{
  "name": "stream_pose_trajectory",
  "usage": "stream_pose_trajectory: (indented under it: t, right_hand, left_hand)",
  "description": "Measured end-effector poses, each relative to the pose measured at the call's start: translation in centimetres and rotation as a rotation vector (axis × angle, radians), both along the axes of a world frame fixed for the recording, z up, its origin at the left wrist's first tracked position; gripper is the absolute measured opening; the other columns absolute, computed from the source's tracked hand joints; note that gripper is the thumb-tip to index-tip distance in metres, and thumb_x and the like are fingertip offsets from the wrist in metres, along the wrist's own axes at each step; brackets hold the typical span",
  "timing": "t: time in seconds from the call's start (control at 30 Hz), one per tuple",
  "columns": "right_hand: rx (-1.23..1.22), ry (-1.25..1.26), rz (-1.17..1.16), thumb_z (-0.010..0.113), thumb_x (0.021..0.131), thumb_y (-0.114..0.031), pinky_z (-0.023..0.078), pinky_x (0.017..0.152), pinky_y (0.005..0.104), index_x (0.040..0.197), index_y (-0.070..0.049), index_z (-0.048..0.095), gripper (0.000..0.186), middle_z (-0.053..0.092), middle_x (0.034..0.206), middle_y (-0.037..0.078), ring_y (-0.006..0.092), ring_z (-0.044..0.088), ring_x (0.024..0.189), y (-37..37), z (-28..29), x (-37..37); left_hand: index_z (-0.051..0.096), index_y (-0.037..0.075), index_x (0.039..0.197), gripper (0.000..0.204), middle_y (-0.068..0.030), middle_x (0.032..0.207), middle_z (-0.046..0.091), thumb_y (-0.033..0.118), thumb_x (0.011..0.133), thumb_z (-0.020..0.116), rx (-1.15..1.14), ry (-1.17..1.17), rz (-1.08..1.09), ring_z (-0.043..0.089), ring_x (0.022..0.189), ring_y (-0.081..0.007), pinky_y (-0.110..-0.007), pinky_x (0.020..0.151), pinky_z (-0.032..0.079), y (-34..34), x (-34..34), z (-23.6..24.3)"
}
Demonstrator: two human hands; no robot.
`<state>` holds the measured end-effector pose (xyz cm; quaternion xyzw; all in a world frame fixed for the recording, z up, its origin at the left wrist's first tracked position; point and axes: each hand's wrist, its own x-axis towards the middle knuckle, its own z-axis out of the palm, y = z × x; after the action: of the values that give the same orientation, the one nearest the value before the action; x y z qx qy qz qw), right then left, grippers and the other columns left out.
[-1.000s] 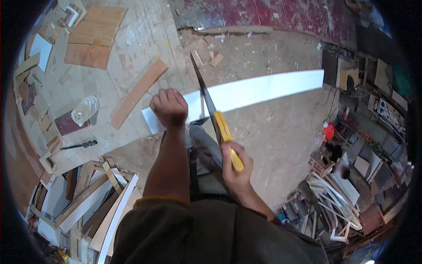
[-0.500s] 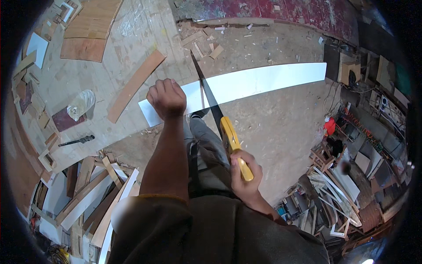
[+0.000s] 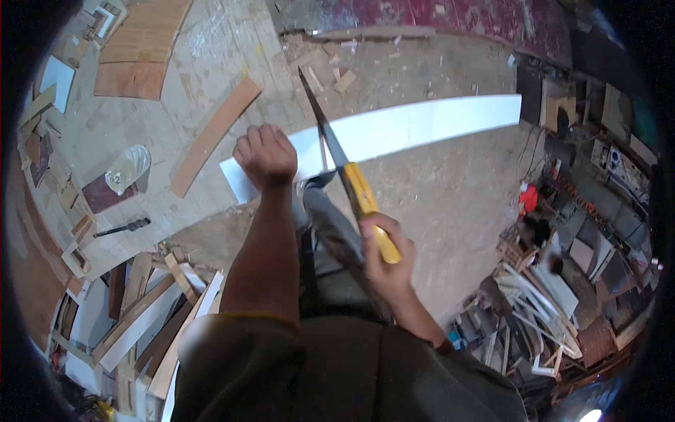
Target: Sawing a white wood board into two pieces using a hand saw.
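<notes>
White board [image 3: 429, 121] overhangs worktop [image 3: 211, 67], left hand [image 3: 266, 156] fisted over one end, right hand [image 3: 388, 250] clamped on saw [image 3: 336, 146] crossing the board.

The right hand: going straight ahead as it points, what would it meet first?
Beyond its yellow-handled handsaw, the right hand would probably meet the long, flat white board; depth is unclear.
</notes>
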<state>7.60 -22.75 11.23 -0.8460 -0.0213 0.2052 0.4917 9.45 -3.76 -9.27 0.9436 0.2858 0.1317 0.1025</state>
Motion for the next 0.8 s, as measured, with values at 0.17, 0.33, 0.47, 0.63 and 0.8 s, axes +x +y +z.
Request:
stream_pose_trajectory:
  t: [0.17, 0.33, 0.47, 0.63, 0.8]
  right_hand:
    - [0.008, -0.018, 0.053, 0.066, 0.092, 0.003, 0.053, 0.068, 0.024, 0.111, -0.002, 0.064, 0.02, 0.072, 0.09, 0.01, 0.0132, 0.07, 0.075, -0.4, 3.3, -1.4]
    - [0.036, 0.044, -0.054, 0.063, 0.096, -0.001, 0.047, 0.059, 0.0228, 0.106, -0.002, 0.065, 0.01, 0.068, 0.087, 0.007, 0.0078, 0.06, 0.065, -2.8, 2.0, -2.1]
    - [-0.034, -0.043, -0.024, 0.068, 0.092, 0.0, 0.055, 0.071, 0.0251, 0.108, -0.001, 0.068, 0.016, 0.074, 0.092, 0.011, 0.012, 0.07, 0.078, -1.7, 0.5, -1.9]
    - [-0.006, 0.008, 0.006, 0.069, 0.092, -0.001, 0.055, 0.071, 0.0255, 0.108, -0.002, 0.067, 0.017, 0.074, 0.091, 0.011, 0.0143, 0.072, 0.075, -1.5, -0.1, -1.6]
    - [0.013, -0.071, 0.084, 0.068, 0.091, 0.001, 0.055, 0.065, 0.0259, 0.106, -0.003, 0.065, 0.016, 0.074, 0.09, 0.011, 0.0163, 0.072, 0.071, -2.2, -0.5, -1.5]
  left_hand:
    - [0.062, 0.008, 0.086, 0.012, -0.0093, 0.09, 0.056, 0.019, 0.09, 0.06, 0.002, 0.014, 0.028, 0.054, 0.087, -0.0317, -0.047, 0.083, 0.041, -0.3, -0.1, -0.3]
    - [0.065, 0.007, 0.089, 0.016, -0.0106, 0.091, 0.058, 0.02, 0.094, 0.056, -0.016, 0.02, 0.022, 0.055, 0.089, -0.0329, -0.048, 0.085, 0.042, -0.2, -0.5, 0.3]
    - [0.064, 0.009, 0.09, 0.015, -0.0081, 0.093, 0.058, 0.022, 0.093, 0.057, -0.034, 0.059, 0.033, 0.055, 0.092, -0.0306, -0.047, 0.088, 0.041, -0.5, -0.6, -0.2]
    - [0.064, 0.009, 0.089, 0.016, -0.0079, 0.094, 0.058, 0.022, 0.094, 0.057, -0.018, 0.087, 0.042, 0.054, 0.093, -0.0299, -0.047, 0.09, 0.041, -0.4, -0.8, -0.2]
    - [0.064, 0.009, 0.089, 0.017, -0.0076, 0.094, 0.058, 0.023, 0.094, 0.057, -0.028, 0.096, 0.06, 0.054, 0.094, -0.0296, -0.046, 0.091, 0.041, -0.5, -0.4, -0.4]
